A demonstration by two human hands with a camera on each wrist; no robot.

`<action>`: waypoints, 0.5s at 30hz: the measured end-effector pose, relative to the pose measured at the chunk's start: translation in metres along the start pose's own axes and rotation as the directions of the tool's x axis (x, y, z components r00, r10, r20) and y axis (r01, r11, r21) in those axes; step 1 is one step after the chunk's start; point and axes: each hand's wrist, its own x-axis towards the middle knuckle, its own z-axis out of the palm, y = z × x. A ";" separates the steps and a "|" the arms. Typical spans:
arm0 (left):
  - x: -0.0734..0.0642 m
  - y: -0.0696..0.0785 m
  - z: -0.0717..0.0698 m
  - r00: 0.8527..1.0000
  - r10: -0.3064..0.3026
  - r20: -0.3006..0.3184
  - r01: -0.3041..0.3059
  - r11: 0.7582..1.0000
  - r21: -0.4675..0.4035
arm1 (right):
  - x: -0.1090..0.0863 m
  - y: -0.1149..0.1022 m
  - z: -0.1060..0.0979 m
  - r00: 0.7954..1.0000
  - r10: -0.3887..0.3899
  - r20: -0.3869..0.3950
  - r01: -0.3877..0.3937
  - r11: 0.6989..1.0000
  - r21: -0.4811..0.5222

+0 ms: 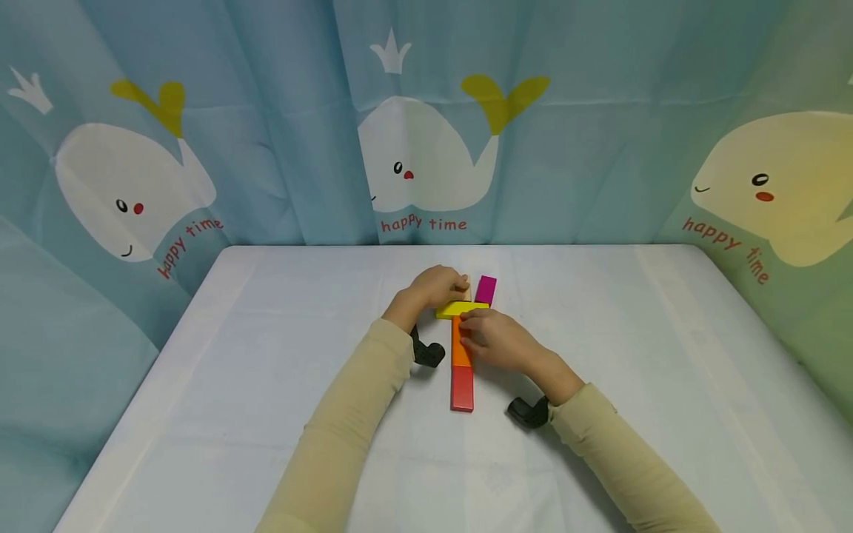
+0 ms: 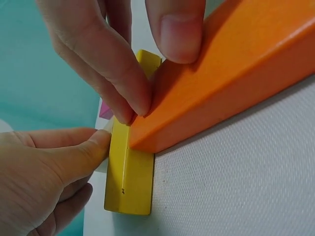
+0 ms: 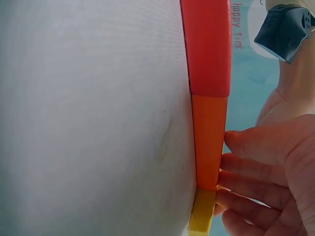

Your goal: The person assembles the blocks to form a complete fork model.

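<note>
My left hand (image 1: pixel 440 286) pinches a pale wooden block (image 1: pixel 468 289) between thumb and forefinger, at the far side of a yellow block (image 1: pixel 453 309). My right hand (image 1: pixel 501 340) has its thumb and fingertips resting on an orange block (image 1: pixel 460 348), its fingers reaching where it meets the yellow block. The yellow block lies crosswise at the orange block's far end. A red block (image 1: pixel 462 389) continues the line at the near end. Close behind the yellow block's right end lies a magenta block (image 1: pixel 486 289). Most of the pale block is hidden by my left fingers.
A white cloth-covered table (image 1: pixel 266 414) carries the blocks. Behind it hangs a blue-green curtain (image 1: pixel 286 148) printed with whales. Black wrist devices sit under both forearms, the left one (image 1: pixel 428 353) and the right one (image 1: pixel 529 412), close over the table.
</note>
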 end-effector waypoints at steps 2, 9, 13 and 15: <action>0.001 0.000 0.000 1.000 -0.010 0.012 0.010 1.000 -0.004 | 0.000 0.000 0.000 1.000 -0.001 0.000 0.001 1.000 0.001; 0.007 -0.005 0.005 1.000 -0.004 0.003 0.004 1.000 -0.007 | -0.001 -0.001 -0.001 1.000 -0.011 -0.016 0.011 1.000 0.007; 0.000 0.002 0.000 1.000 -0.009 0.007 0.009 1.000 -0.020 | -0.001 -0.001 -0.001 1.000 -0.012 -0.019 0.012 1.000 0.002; -0.002 0.003 -0.001 1.000 -0.007 0.000 0.007 1.000 -0.025 | -0.002 -0.001 -0.001 1.000 -0.009 -0.016 0.009 1.000 -0.002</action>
